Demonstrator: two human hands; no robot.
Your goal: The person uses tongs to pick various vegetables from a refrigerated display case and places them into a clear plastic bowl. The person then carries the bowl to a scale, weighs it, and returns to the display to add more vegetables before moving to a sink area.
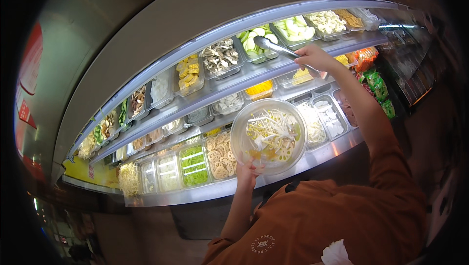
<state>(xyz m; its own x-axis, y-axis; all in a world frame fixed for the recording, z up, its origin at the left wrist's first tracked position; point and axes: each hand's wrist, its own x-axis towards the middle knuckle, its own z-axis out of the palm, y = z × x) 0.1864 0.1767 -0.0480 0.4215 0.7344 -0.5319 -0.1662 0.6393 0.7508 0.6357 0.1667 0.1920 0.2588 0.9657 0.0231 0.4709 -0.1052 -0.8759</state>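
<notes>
My left hand [247, 173] grips the near rim of a translucent round bowl [237, 135], held over the lower row of food tubs. Bean sprouts [268, 126] and a lotus root slice [285, 153] lie in it, with some yellowish pieces near my fingers. Up at the top shelf, my right hand [315, 59] is closed around metal tongs [279, 48]. Their tips reach over a tub of sliced green-edged squash or zucchini [247, 42]. Whether the tips pinch a slice I cannot make out.
Tubs of mushrooms [220, 57], corn pieces [189, 73] and pale green slices [294, 29] line the upper shelf [229, 85]. Below stand lotus root slices [221, 155] and green strips [194, 165]. A curved hood [146, 25] overhangs the case. Bagged packets [375, 83] sit at the right.
</notes>
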